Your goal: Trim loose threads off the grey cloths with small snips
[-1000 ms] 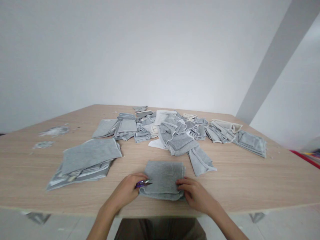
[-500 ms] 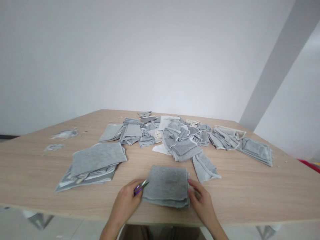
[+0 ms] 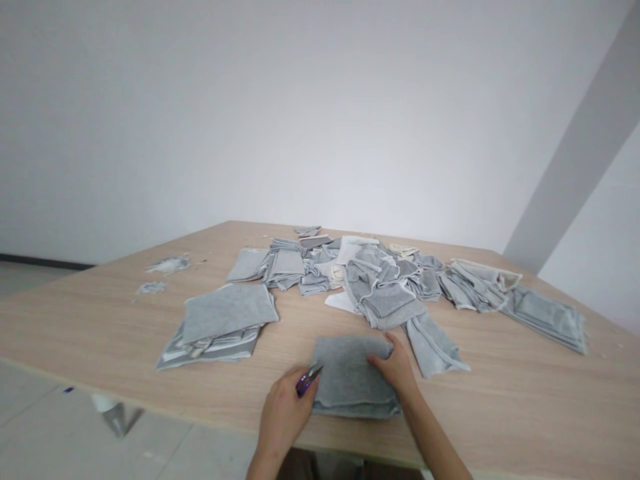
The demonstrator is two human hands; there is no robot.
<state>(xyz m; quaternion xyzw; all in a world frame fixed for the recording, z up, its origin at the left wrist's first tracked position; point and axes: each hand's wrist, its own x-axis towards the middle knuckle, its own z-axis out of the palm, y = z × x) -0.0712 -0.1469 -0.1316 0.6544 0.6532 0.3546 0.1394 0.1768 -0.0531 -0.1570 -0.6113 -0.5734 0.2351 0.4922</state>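
A folded grey cloth lies flat near the table's front edge, between my hands. In my left hand is a pair of small thread snips with purple handles. Their blades point over the cloth's left side, and the fingers holding them are beside its left edge. My right hand grips the cloth's right edge, thumb on top and fingers around the far right corner. The undersides of the fingers are hidden.
To the left is a stack of folded grey cloths. Behind spreads a loose heap of grey and white cloths, with more folded cloths at the right. Thread scraps lie on the wooden table at far left.
The view has turned left, so everything sits further right. My right hand has shifted from the cloth's near right side to its far right corner. The snips stay in my left hand.
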